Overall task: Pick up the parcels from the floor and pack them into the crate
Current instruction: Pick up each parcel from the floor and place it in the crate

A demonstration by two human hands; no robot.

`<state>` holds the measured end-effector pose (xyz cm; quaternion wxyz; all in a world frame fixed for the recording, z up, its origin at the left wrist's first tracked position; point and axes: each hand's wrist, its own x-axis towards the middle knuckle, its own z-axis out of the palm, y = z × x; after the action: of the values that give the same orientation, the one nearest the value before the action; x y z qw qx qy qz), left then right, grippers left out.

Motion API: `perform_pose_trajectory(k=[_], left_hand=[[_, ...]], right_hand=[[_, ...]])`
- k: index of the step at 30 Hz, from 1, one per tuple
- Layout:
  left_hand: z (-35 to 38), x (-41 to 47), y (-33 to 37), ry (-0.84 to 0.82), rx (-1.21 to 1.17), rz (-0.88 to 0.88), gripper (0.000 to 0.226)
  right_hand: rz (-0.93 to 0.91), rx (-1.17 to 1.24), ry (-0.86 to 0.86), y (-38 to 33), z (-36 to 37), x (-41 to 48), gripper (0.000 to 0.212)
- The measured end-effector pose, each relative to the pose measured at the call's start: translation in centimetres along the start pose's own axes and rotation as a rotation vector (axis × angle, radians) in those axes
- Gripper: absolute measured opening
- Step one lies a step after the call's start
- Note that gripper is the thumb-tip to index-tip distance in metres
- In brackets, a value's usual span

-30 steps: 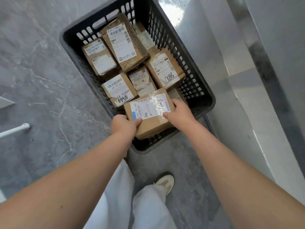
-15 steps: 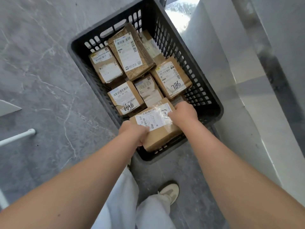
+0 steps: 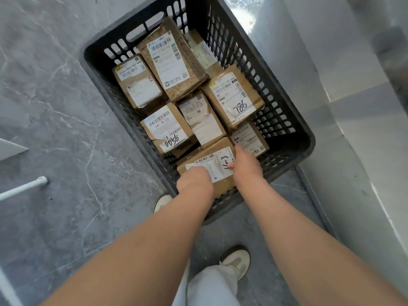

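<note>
A black slatted crate (image 3: 295,129) stands on the grey floor, holding several brown cardboard parcels with white labels. At its near end lies a brown parcel (image 3: 212,161) with a label marked in black pen. Both hands are on it: my left hand (image 3: 194,180) covers its near left corner, my right hand (image 3: 246,164) grips its right side with the thumb on the label. The parcel sits down inside the crate, against the near wall. A parcel marked "786" (image 3: 234,96) and one marked "0056" (image 3: 166,128) lie beyond it.
A light wall and ledge (image 3: 353,107) run close along the crate's right side. A white tube (image 3: 24,187) lies on the marble floor at left. My shoes (image 3: 237,261) and pale trouser leg are below the crate's near edge.
The held parcel has gone from above the crate's near rim down into the crate, and both hands have followed it lower. The view has moved closer to the crate.
</note>
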<state>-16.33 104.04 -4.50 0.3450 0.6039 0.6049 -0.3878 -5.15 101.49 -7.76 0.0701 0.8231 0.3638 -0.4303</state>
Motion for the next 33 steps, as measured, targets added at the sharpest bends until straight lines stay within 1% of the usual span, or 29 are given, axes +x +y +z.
perform_pose_trajectory(k=[2, 4, 7, 10, 11, 13, 14, 16, 18, 20, 22, 23, 24, 25, 27, 30, 33], left_hand=[[0.2, -0.5, 0.3, -0.021, -0.056, -0.050, 0.029], [0.4, -1.4, 0.4, -0.037, -0.088, -0.071, 0.031], [-1.3, -4.0, 0.6, 0.038, -0.129, 0.013, 0.031], [-5.7, -7.5, 1.5, 0.125, -0.288, 0.131, 0.030], [-7.5, -8.9, 1.8, 0.150, -0.372, 0.142, 0.035], [-11.2, -11.9, 2.4, 0.215, -0.549, 0.136, 0.054], [-13.5, -14.1, 2.6, 0.275, -0.607, 0.162, 0.057], [-17.4, -18.9, 2.5, 0.422, -0.679, 0.272, 0.054], [-21.4, -25.7, 2.3, 0.593, -0.752, 0.408, 0.044], [-23.9, -32.7, 1.5, 0.678, -0.809, 0.499, 0.042], [-25.8, -39.3, 0.4, 0.748, -0.781, 0.579, 0.039], [-26.8, -42.0, 0.0, 0.793, -0.725, 0.626, 0.034], [-27.9, -44.8, -0.1, 0.854, -0.676, 0.669, 0.035], [-29.2, -47.4, 0.1, 0.930, -0.634, 0.703, 0.040], [-32.4, -52.7, 1.0, 1.039, -0.613, 0.777, 0.048], [-37.4, -60.0, 3.6, 1.114, -0.643, 0.969, 0.053], [-40.5, -65.7, 5.3, 1.181, -0.566, 1.114, 0.055]], right_hand=[[0.031, 0.001, -0.042, 0.1, -0.6, -0.3, 0.028], [0.006, 0.096, -0.010, -0.3, -1.0, -1.3, 0.036], [-0.118, 0.282, 0.113, -2.3, -2.2, -4.9, 0.038], [-0.111, 0.496, 0.140, -5.0, -6.8, -8.7, 0.041], [-0.091, 0.568, 0.154, -5.6, -9.0, -9.8, 0.043], [-0.062, 0.660, 0.183, -6.7, -14.0, -12.0, 0.044], [-0.081, 0.672, 0.199, -7.2, -17.0, -13.6, 0.044], [-0.163, 0.637, 0.219, -8.1, -22.0, -17.5, 0.045], [-0.285, 0.599, 0.286, -9.3, -27.3, -23.4, 0.044], [-0.425, 0.583, 0.343, -10.1, -31.3, -30.2, 0.043], [-0.575, 0.536, 0.418, -10.7, -34.4, -37.1, 0.040], [-0.616, 0.500, 0.465, -10.8, -35.8, -40.2, 0.039], [-0.639, 0.478, 0.527, -10.8, -37.4, -42.8, 0.039], [-0.645, 0.465, 0.596, -10.8, -39.2, -45.2, 0.039], [-0.644, 0.429, 0.718, -11.0, -43.3, -49.4, 0.044], [-0.658, 0.404, 0.896, -11.6, -49.8, -54.9, 0.050], [-0.633, 0.398, 1.103, -12.1, -54.8, -60.4, 0.051]])
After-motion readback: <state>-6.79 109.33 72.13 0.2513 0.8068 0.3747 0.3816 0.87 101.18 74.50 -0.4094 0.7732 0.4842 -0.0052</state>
